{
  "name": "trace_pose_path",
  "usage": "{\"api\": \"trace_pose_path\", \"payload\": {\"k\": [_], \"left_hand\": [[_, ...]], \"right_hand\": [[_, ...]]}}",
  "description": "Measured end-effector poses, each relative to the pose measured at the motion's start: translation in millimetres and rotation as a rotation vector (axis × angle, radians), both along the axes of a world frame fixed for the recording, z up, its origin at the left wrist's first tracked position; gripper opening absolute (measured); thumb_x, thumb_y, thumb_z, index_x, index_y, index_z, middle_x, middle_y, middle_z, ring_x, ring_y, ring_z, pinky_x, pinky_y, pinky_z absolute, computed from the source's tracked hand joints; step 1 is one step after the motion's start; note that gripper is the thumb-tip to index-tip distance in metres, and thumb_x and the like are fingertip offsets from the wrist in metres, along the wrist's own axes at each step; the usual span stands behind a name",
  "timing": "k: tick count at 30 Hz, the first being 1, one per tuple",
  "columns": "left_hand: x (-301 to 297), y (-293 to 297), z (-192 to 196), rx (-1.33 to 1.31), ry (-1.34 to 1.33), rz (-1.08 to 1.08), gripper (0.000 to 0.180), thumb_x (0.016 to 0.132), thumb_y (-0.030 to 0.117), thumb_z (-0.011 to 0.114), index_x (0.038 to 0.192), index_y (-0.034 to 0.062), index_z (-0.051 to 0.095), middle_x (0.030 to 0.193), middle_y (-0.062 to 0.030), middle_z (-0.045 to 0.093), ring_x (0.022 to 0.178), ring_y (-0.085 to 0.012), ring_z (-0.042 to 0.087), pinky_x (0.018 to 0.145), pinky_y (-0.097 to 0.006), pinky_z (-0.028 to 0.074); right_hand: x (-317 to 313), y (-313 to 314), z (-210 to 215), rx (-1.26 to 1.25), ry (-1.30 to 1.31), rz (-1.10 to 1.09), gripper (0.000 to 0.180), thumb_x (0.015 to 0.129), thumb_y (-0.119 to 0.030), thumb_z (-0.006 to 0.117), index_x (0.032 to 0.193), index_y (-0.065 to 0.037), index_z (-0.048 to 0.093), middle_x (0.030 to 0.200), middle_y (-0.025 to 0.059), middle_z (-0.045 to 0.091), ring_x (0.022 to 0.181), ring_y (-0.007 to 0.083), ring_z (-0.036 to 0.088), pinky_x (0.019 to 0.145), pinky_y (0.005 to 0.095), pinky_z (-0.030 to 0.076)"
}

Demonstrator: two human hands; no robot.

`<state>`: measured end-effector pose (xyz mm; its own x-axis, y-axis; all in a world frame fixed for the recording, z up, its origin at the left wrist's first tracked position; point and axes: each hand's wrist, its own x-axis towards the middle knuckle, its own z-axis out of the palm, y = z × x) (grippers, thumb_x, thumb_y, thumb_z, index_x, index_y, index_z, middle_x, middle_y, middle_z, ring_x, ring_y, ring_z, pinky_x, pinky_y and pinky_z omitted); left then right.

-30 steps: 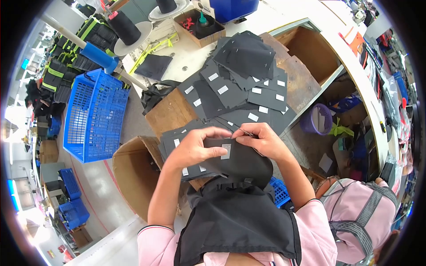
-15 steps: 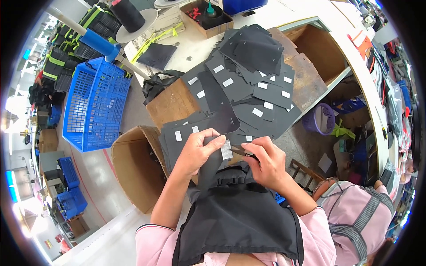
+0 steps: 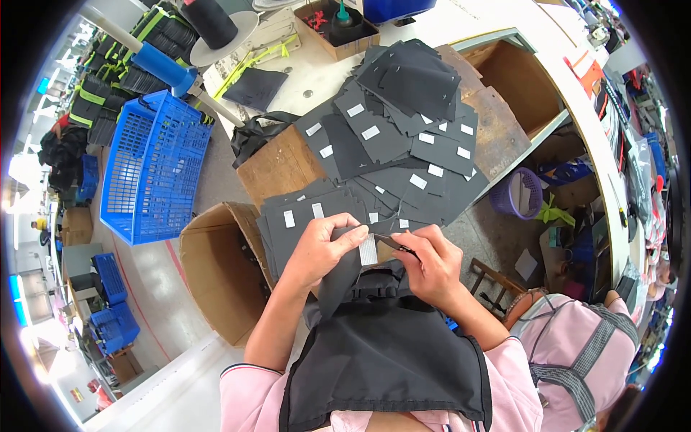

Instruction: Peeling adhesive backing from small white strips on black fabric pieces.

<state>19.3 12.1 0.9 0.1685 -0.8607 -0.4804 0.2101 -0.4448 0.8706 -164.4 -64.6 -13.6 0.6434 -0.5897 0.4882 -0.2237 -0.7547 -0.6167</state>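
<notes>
Pinched between the thumb and fingers of my left hand [image 3: 322, 248] is a black fabric piece [image 3: 337, 286], which hangs down in front of my apron. A white label [image 3: 368, 250] on it faces up beside my left thumb. My right hand [image 3: 433, 263] is closed around small dark thread snips [image 3: 404, 249], their handle mostly hidden by the fingers. The snips' tips point left and reach the upper edge of the label; whether the blades touch a thread is too small to tell. Just beyond my hands lie many black fabric pieces [image 3: 345, 147] with white labels.
A cardboard box [image 3: 216, 288] stands open at the left, with a blue plastic crate [image 3: 155, 169] behind it. A purple basket [image 3: 517, 193] sits under the white table [image 3: 497, 16] at the right. A person in pink [image 3: 576, 353] is close by on my right.
The upper part of the held fabric piece no longer spreads away over the pile. The snips have moved slightly up, from the label's side to its upper edge. My left hand has barely moved.
</notes>
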Motion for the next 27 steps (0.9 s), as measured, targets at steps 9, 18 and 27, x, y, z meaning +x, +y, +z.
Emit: {"api": "trace_pose_path", "payload": {"k": [9, 18, 27], "left_hand": [[3.9, -0.3, 2.4, -0.022, -0.040, -0.072, 0.015, 0.085, 0.015, 0.061, 0.083, 0.0006, 0.060, 0.072, 0.0023, 0.056, 0.067, -0.0039, 0.047, 0.060, -0.020, 0.038], [3.1, 2.1, 4.1, -0.134, -0.404, -0.298, 0.016, 0.088, 0.012, 0.054, 0.099, 0.0009, 0.060, 0.077, -0.0026, 0.059, 0.071, -0.0082, 0.049, 0.065, -0.025, 0.041], [-21.5, -3.0, -11.9, -0.088, 0.016, -0.015, 0.023, 0.091, 0.025, 0.057, 0.095, 0.0025, 0.061, 0.077, 0.0049, 0.052, 0.072, -0.0046, 0.043, 0.065, -0.020, 0.037]], "right_hand": [[-5.6, -10.8, 7.2, 0.155, -0.128, 0.002, 0.033, 0.066, 0.002, 0.069, 0.098, -0.004, 0.061, 0.079, 0.0102, 0.056, 0.059, 0.0217, 0.057, 0.049, 0.0317, 0.046], [-13.8, -63.8, 13.8, 0.508, 0.368, 0.407, 0.017, 0.074, -0.006, 0.065, 0.087, -0.001, 0.056, 0.075, 0.0112, 0.052, 0.067, 0.0280, 0.053, 0.061, 0.0343, 0.043], [1.6, -18.3, 1.2, 1.000, -0.115, 0.059, 0.021, 0.079, -0.006, 0.064, 0.097, -0.001, 0.055, 0.071, 0.0028, 0.051, 0.063, 0.0071, 0.044, 0.059, 0.0245, 0.040]]}}
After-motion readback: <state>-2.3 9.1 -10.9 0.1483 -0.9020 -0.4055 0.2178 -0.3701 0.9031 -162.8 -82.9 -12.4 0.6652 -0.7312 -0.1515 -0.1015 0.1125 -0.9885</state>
